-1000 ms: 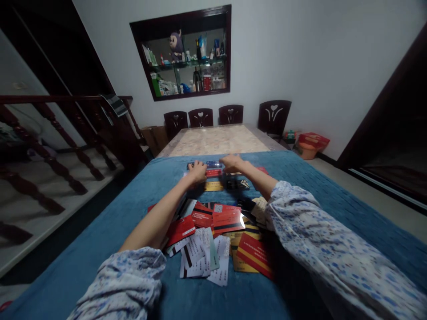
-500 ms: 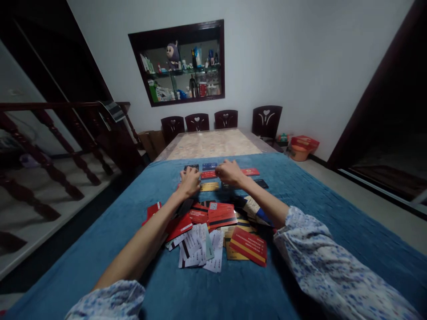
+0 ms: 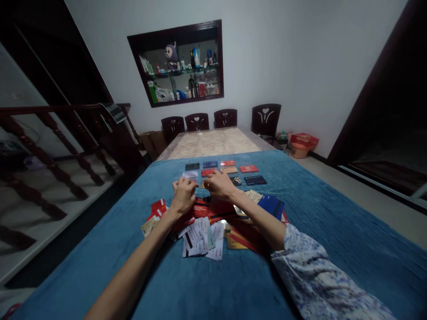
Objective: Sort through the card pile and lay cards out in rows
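My left hand is low over the near left end of the laid-out cards, fingers bent and somewhat apart, with no card visible in them. Just right of it, my right hand has its fingers curled down and drawn together over a gold card, mostly covered; what they grip is hidden. A pale card and a red card lie just beyond the hands. Beneath my wrists spreads a loose pile with white cards, red cards and a blue card.
Farther rows hold a black card, a blue bank card and a dark card at the right. A blue cloth covers the near table. Chairs stand at the far end; a wooden railing runs left.
My left hand has drawn back toward me and slightly left, uncovering the pale card. My right hand has shifted nearer and left, over the gold card. The view has moved slightly.
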`<state>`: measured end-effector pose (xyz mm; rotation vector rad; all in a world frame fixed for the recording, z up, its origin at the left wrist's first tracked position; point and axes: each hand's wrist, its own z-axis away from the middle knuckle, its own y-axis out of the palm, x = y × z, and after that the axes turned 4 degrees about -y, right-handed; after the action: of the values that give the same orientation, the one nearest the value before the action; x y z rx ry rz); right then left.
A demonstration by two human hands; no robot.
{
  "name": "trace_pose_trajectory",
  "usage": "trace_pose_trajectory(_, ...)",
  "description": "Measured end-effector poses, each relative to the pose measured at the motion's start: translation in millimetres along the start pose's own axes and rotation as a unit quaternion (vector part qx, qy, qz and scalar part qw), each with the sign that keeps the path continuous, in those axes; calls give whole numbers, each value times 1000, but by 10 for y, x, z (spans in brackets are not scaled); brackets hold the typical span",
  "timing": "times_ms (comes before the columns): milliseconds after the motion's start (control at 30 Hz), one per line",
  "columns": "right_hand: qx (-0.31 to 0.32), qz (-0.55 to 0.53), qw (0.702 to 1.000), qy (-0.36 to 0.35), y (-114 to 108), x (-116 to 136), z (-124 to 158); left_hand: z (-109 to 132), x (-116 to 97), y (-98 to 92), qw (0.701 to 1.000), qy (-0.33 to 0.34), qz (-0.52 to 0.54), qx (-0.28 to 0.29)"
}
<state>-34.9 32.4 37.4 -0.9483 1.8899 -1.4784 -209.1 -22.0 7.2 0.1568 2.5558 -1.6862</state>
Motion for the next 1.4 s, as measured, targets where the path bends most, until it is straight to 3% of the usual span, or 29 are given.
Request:
trace_pose_trajectory(267, 4, -32, 997, -67, 47, 294, 71, 379, 189, -213, 999, -17, 29, 5)
trace_pose_trajectory(533, 21, -55, 991, -117, 153, 392, 106, 562, 382, -360, 998, -2, 56, 32)
trace_pose_trajectory(733, 0, -93, 981, -170, 260, 475, 137, 645, 360, -411, 996, 21, 35, 76)
trace_pose_trajectory(967, 31, -96, 966, -238, 332, 593, 185, 660, 298, -399, 993, 13, 5, 121)
trace_pose_trajectory(1400, 48, -80, 975, -200, 284, 537, 184, 664, 307, -298, 992, 43, 5, 120)
